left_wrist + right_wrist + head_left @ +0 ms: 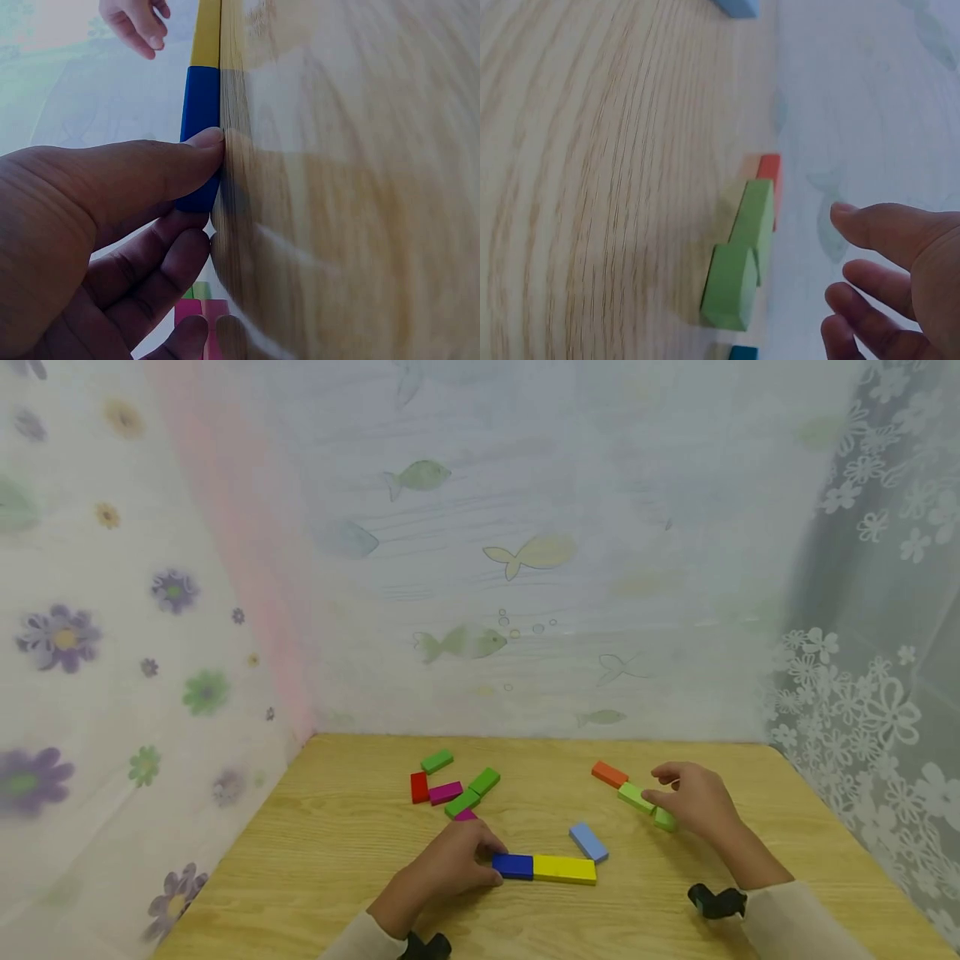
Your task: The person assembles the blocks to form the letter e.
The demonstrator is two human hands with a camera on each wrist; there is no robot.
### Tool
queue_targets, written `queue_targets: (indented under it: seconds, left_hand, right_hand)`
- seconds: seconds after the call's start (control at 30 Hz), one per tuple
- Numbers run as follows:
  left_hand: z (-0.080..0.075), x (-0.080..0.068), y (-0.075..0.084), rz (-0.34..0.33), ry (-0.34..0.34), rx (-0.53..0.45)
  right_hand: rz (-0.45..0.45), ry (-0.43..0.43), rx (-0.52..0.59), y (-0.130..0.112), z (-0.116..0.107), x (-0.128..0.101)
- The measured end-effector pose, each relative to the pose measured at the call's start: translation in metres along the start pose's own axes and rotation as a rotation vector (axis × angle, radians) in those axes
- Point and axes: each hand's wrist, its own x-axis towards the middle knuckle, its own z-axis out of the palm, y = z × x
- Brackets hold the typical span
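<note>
My left hand pinches the left end of a dark blue block lying flat on the table. In the left wrist view the thumb presses its near side. A yellow block lies end to end with the blue one. My right hand is over the right side, fingers loosely bent and holding nothing. Just beside it are a light green block and a second green block, the latter partly hidden by the hand in the head view. An orange-red block touches the row's far end.
A light blue block lies slanted by the yellow one. At the left back are a red block, a magenta block and several green blocks. A teal block shows low in the right wrist view. Printed curtains surround the wooden table.
</note>
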Motion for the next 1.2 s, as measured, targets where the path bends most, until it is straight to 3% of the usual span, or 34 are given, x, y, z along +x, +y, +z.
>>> queue_targets:
  seconds: [0.57, 1.2]
  left_hand:
    - [0.004, -0.001, -0.002, -0.008, -0.002, 0.008]
    - [0.001, 0.0, 0.0, -0.023, -0.008, 0.013]
  right_hand:
    - [0.089, -0.082, -0.033, 0.026, 0.006, 0.009]
    - [0.096, -0.11, -0.045, 0.032, 0.009, 0.009]
